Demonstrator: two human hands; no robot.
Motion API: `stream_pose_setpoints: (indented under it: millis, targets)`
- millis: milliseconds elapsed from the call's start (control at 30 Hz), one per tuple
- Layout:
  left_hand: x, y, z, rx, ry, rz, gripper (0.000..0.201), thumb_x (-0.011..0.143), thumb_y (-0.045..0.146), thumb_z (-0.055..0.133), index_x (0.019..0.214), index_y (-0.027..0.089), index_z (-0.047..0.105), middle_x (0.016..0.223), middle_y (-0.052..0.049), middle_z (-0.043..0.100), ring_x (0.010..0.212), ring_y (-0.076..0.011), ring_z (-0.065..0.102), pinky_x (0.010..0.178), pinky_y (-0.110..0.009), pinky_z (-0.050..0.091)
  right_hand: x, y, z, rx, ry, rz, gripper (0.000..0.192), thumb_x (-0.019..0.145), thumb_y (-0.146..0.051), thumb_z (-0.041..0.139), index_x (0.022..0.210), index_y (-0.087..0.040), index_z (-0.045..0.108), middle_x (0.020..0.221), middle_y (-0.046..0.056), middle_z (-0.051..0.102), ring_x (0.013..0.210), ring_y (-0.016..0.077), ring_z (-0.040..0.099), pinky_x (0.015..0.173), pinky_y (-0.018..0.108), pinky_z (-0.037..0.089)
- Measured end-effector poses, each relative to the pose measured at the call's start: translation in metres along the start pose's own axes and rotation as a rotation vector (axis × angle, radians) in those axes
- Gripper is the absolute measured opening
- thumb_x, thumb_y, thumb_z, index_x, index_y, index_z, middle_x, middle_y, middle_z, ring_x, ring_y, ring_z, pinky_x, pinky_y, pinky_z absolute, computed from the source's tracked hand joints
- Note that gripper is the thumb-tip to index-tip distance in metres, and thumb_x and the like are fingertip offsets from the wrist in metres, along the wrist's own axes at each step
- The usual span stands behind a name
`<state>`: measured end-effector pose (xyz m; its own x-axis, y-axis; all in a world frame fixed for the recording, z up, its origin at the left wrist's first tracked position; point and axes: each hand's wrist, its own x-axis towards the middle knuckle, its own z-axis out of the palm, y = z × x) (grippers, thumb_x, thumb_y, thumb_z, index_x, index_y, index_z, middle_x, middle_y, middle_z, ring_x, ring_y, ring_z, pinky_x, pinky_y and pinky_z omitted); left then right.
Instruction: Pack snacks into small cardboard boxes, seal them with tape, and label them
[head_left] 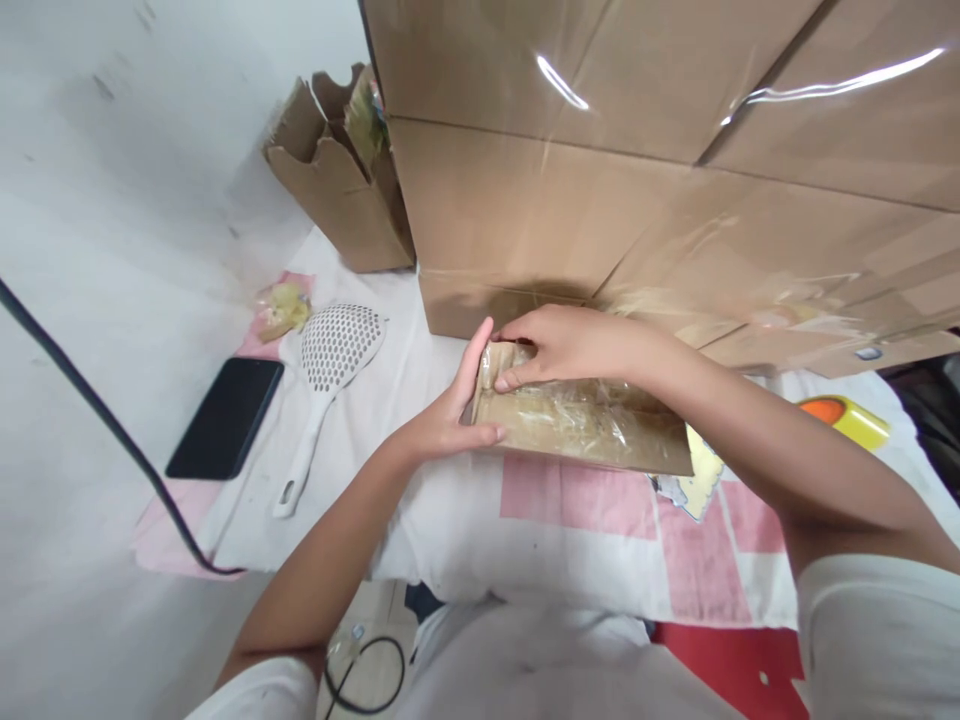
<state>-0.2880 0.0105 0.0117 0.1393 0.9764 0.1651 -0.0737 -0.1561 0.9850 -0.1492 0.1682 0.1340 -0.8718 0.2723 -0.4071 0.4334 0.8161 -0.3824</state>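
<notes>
The left hand (454,415) is grasping the left end of a taped cardboard box (574,428); the right hand (566,343) is touching the same end from above, though whether it is pinching, I cannot tell. The box is extending rightward, partly beneath the right forearm (720,425).

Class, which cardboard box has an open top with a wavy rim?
The upright box by the wall, left of the large taped cardboard. Neither that nor the small box under the right hand shows one.
</notes>
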Motion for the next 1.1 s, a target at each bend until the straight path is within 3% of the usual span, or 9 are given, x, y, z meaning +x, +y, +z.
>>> stream_pose_setpoints:
  millis: [133, 267, 400, 533, 633, 700, 900, 1000, 1100]
  targets:
    - [-0.001, 0.001, 0.003, -0.042, 0.053, -0.042, 0.104, 0.084, 0.035, 0.072, 0.165, 0.044, 0.007, 0.176, -0.003, 0.008, 0.16, -0.038, 0.019, 0.127, -0.059, 0.028, -0.009, 0.008, -0.006, -0.028, 0.174, 0.041, 0.033, 0.09, -0.054, 0.066, 0.09, -0.021, 0.073, 0.082, 0.004, 0.069, 0.071, 0.0175, 0.058, 0.063, 0.03, 0.032]
    - [0.0, -0.005, 0.005, -0.097, 0.139, -0.026, 0.094, 0.083, 0.03, 0.066, 0.164, 0.041, 0.018, 0.172, -0.004, 0.024, 0.154, -0.0346, 0.032, 0.124, -0.051, 0.036, -0.051, 0.029, -0.008, 0.088, 0.309, 0.06, 0.035, 0.096, -0.052, 0.06, 0.094, -0.02, 0.073, 0.087, 0.005, 0.071, 0.077, 0.0192, 0.061, 0.068, 0.031, 0.041]
    - [0.002, -0.013, 0.007, -0.111, 0.243, 0.003, 0.083, 0.085, 0.033, 0.065, 0.16, 0.034, 0.03, 0.164, -0.007, 0.04, 0.149, -0.033, 0.04, 0.122, -0.05, 0.037, -0.116, 0.062, 0.028, 0.245, 0.472, 0.101, 0.05, 0.094, -0.063, 0.061, 0.12, -0.022, 0.069, 0.122, 0.011, 0.071, 0.107, 0.029, 0.066, 0.092, 0.041, 0.053]
    - [0.002, -0.018, 0.009, -0.079, 0.324, 0.026, 0.073, 0.088, 0.037, 0.063, 0.156, 0.03, 0.039, 0.161, -0.008, 0.046, 0.147, -0.0317, 0.044, 0.12, -0.046, 0.041, -0.16, 0.093, 0.098, 0.448, 0.545, 0.138, 0.097, 0.085, -0.073, 0.068, 0.163, -0.034, 0.026, 0.167, 0.011, 0.034, 0.15, 0.0369, 0.04, 0.116, 0.05, 0.045]
    - [0.003, -0.018, 0.011, -0.067, 0.354, 0.025, 0.071, 0.086, 0.036, 0.064, 0.153, 0.029, 0.044, 0.158, -0.008, 0.049, 0.143, -0.0315, 0.049, 0.115, -0.043, 0.046, -0.165, 0.101, 0.142, 0.584, 0.504, 0.084, 0.135, 0.071, -0.08, 0.076, 0.167, -0.035, -0.009, 0.176, 0.006, -0.007, 0.162, 0.0365, 0.008, 0.127, 0.051, 0.032]
    - [0.003, -0.017, 0.011, -0.084, 0.368, 0.029, 0.072, 0.082, 0.035, 0.067, 0.151, 0.029, 0.047, 0.156, -0.007, 0.052, 0.141, -0.0315, 0.051, 0.113, -0.042, 0.047, -0.157, 0.097, 0.159, 0.576, 0.538, 0.089, 0.147, 0.069, -0.072, 0.084, 0.164, -0.034, -0.021, 0.175, 0.006, -0.015, 0.162, 0.0347, -0.002, 0.131, 0.05, 0.021]
    - [0.005, -0.005, 0.018, -0.164, 0.494, -0.039, 0.072, 0.071, 0.026, 0.072, 0.142, 0.027, 0.059, 0.147, -0.004, 0.062, 0.136, -0.0293, 0.055, 0.105, -0.034, 0.051, -0.131, 0.084, 0.181, 0.623, 0.771, -0.034, 0.155, 0.067, -0.054, 0.091, 0.162, -0.026, -0.028, 0.173, 0.018, -0.005, 0.161, 0.0387, 0.008, 0.13, 0.053, 0.018]
    - [0.005, 0.007, 0.031, -0.203, 0.5, -0.079, 0.07, 0.075, 0.027, 0.072, 0.144, 0.027, 0.059, 0.145, -0.002, 0.064, 0.141, -0.0278, 0.051, 0.111, -0.033, 0.048, -0.139, 0.084, 0.192, 0.634, 0.88, -0.104, 0.155, 0.063, -0.051, 0.093, 0.165, -0.025, -0.021, 0.17, 0.02, 0.005, 0.158, 0.0405, 0.018, 0.126, 0.053, 0.028]
    - [0.006, 0.018, 0.052, -0.237, 0.45, -0.135, 0.068, 0.079, 0.045, 0.075, 0.144, 0.032, 0.059, 0.148, -0.002, 0.062, 0.146, -0.0327, 0.047, 0.116, -0.044, 0.047, -0.163, 0.085, 0.208, 0.68, 0.987, -0.11, 0.148, 0.063, -0.056, 0.092, 0.168, -0.028, -0.008, 0.169, 0.017, 0.014, 0.157, 0.0399, 0.021, 0.123, 0.052, 0.033]
